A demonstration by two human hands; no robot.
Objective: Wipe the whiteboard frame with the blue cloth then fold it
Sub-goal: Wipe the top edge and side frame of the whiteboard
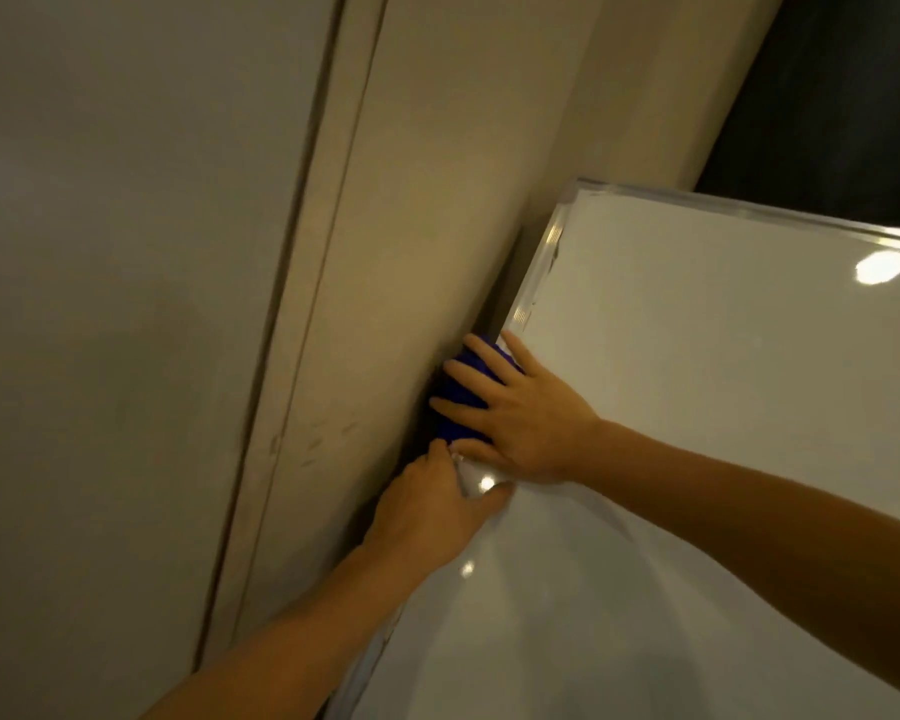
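The whiteboard (697, 356) leans across the right of the view, and its silver frame (539, 267) runs along its left and top edges. A bunched blue cloth (455, 407) sits on the left frame edge, in the narrow gap by the wall. My right hand (520, 423) lies over it with spread, fairly straight fingers, pressing it onto the frame. Just below, my left hand (427, 511) grips the same frame edge, with the thumb on the board face and the fingers hidden behind the edge. Most of the cloth is hidden under my right hand.
A beige wall strip (427, 200) stands right beside the board's left edge, leaving little room there. A grey panel (126, 252) with a vertical seam fills the left. A dark area (827, 96) lies beyond the board's top edge. Ceiling lights reflect on the board.
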